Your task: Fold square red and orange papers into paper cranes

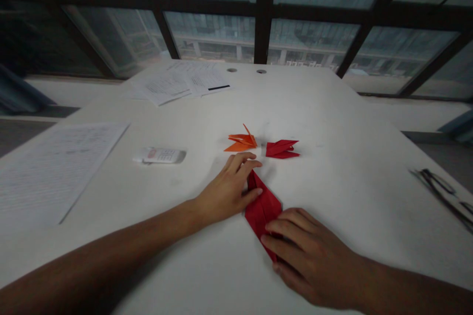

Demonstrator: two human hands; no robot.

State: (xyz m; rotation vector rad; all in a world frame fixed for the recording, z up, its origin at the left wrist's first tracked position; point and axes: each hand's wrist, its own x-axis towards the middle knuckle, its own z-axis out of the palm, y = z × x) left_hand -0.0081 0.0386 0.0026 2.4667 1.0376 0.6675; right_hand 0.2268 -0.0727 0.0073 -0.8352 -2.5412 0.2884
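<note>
A folded red paper (263, 206) lies slantwise on the white table (332, 123), between my hands. My left hand (231, 187) is at its upper left edge, thumb on the paper and the other fingers curved around the top corner. My right hand (310, 251) rests over the lower right part, its fingertips pressing on the paper and hiding some of it. Just beyond my left fingers sit an orange folded paper piece (242, 142) and, to its right, a smaller red folded piece (282, 149).
A white glue or correction-tape item (161, 155) lies to the left. Printed sheets (55, 167) cover the left edge, and more papers (177, 81) lie at the back with a black strip (219, 87). Eyeglasses (441, 192) rest at the right edge.
</note>
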